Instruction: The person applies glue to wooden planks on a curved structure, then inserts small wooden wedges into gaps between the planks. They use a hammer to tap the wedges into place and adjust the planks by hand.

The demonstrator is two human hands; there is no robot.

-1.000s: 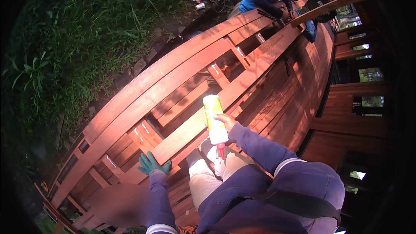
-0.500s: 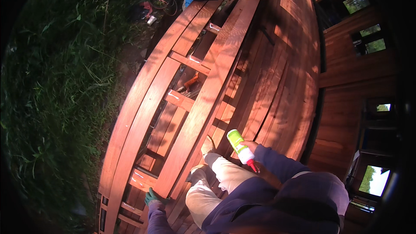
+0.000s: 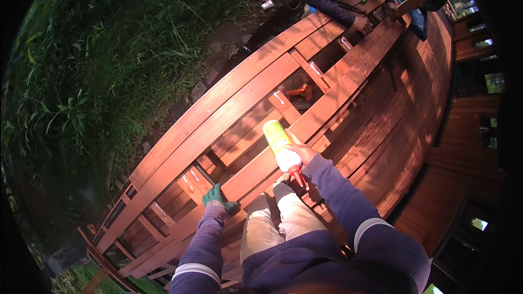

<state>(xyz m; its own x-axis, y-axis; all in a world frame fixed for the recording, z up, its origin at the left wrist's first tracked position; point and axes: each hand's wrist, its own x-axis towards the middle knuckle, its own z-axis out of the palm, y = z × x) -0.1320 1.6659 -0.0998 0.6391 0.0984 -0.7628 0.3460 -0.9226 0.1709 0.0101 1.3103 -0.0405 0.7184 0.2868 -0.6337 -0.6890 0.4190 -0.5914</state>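
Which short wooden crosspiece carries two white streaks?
The wide crosspiece right beside the green-gloved left hand; the other streaked crosspieces show just one each.

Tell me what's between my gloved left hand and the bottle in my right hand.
In the head view, a stretch of reddish wooden plank shows between your left hand and the bottle; nothing lies on it there.

Here's the left hand (image 3: 219, 198), gloved in green, fingers spread, left of centre below the middle, left forearm (image 3: 208, 231) rising from the bottom; right hand (image 3: 301, 148), bare, curled tight near centre, right forearm (image 3: 342, 188) slanting in from lower right!
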